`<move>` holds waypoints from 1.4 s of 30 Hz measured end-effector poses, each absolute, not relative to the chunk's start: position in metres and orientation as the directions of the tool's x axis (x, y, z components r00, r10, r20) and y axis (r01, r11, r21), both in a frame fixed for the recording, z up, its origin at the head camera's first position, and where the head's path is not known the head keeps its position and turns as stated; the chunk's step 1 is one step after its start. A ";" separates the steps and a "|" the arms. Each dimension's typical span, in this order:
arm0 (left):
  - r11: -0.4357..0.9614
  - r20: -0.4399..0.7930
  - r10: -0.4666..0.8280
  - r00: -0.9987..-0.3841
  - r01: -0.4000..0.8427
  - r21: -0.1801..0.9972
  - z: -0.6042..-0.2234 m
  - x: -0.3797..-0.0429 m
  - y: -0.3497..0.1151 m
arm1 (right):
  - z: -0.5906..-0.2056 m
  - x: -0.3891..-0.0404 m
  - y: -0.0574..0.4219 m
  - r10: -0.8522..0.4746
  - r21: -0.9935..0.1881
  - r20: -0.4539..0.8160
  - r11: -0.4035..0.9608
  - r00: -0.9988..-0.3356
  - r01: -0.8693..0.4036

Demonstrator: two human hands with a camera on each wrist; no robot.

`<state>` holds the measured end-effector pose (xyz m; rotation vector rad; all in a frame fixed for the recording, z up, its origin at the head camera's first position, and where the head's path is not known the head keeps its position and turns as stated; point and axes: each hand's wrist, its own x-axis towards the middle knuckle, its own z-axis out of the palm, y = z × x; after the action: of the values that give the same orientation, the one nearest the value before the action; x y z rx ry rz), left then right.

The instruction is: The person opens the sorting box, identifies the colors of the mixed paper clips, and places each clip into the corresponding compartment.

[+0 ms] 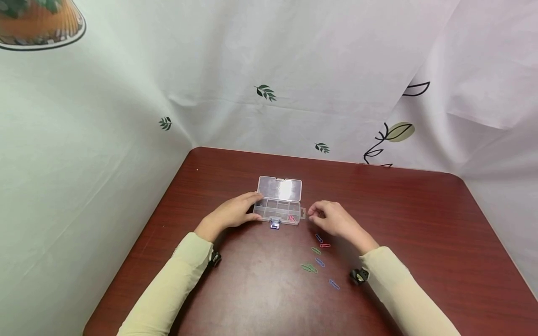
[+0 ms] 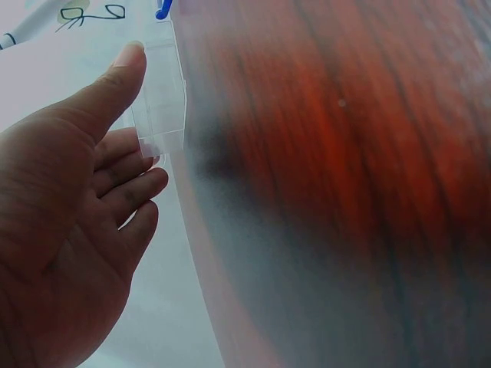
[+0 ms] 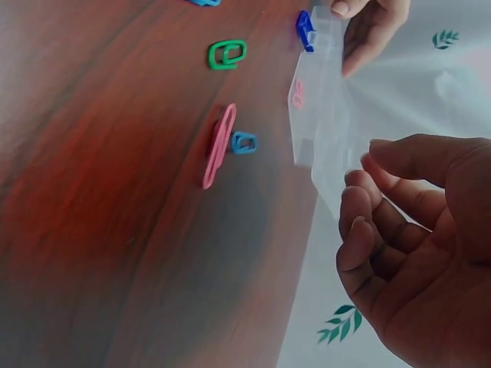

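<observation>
Your sleeves (image 1: 170, 282) are closest, bottom of the frame; in the middle, your left hand (image 1: 232, 212) grips the box (image 1: 272, 204); your right hand (image 1: 333, 219) curls, can't tell if holding; red clips (image 1: 292, 218) are inside, seven loose clips (image 1: 320, 262) below seem left

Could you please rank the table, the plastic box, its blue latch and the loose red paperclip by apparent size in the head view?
1. Table
2. Plastic box
3. Blue latch
4. Loose red paperclip
</observation>
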<state>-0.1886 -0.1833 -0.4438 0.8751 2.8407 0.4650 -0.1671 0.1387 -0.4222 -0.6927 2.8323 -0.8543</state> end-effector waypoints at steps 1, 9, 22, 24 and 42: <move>0.784 -0.035 0.567 -0.823 0.526 0.330 -0.444 -0.188 -0.184 | -0.423 -0.166 0.141 -0.454 -0.544 0.035 0.739 -0.890 -0.398; 0.782 -0.034 0.570 -0.821 0.530 0.328 -0.442 -0.187 -0.183 | -0.426 -0.158 0.155 -0.429 -0.539 0.015 0.758 -0.903 -0.368; 0.789 -0.047 0.563 -0.825 0.519 0.330 -0.442 -0.187 -0.183 | -0.433 -0.140 0.176 -0.430 -0.542 0.019 0.754 -0.902 -0.371; 0.789 -0.050 0.561 -0.827 0.516 0.333 -0.442 -0.187 -0.183 | -0.436 -0.137 0.179 -0.434 -0.544 0.012 0.753 -0.901 -0.371; 0.795 -0.049 0.555 -0.830 0.512 0.326 -0.444 -0.187 -0.183 | -0.447 -0.123 0.187 -0.483 -0.540 0.031 0.729 -0.875 -0.421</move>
<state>-0.1873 -0.1828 -0.4438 0.8492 2.8396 0.4553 -0.1229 0.1873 -0.4474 -0.7391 2.8164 -0.8377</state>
